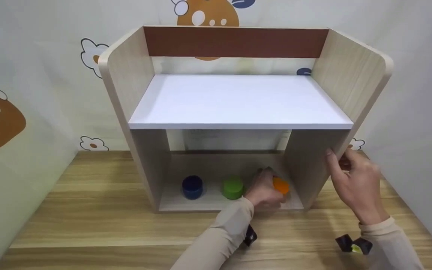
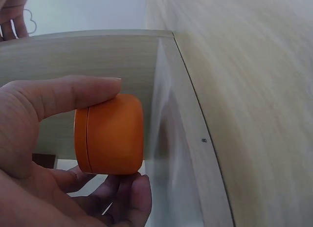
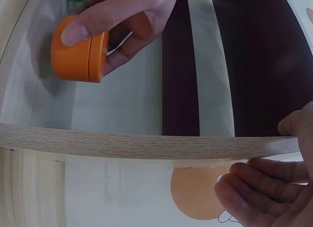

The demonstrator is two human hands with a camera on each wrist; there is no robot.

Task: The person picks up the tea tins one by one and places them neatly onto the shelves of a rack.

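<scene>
In the head view, my left hand (image 1: 264, 189) reaches into the lower compartment of a small wooden shelf unit (image 1: 240, 126). It grips a small round orange lidded jar (image 2: 115, 134), thumb on one side and fingers on the other. The jar is held close over the compartment floor, near the right side panel (image 3: 122, 144). My right hand (image 1: 358, 183) holds that panel's front edge, thumb inside and fingers along the outside. Left of my left hand, a green jar (image 1: 233, 188) and a dark blue jar (image 1: 192, 187) stand on the compartment floor.
A white upper shelf board (image 1: 240, 99) spans above the jars, with a brown back rail (image 1: 238, 42) higher up. The unit stands on a wood-grain table (image 1: 99, 225) before a cloth backdrop (image 1: 54, 82) with printed figures. Black wrist-worn pieces (image 1: 354, 244) show beside the sleeves.
</scene>
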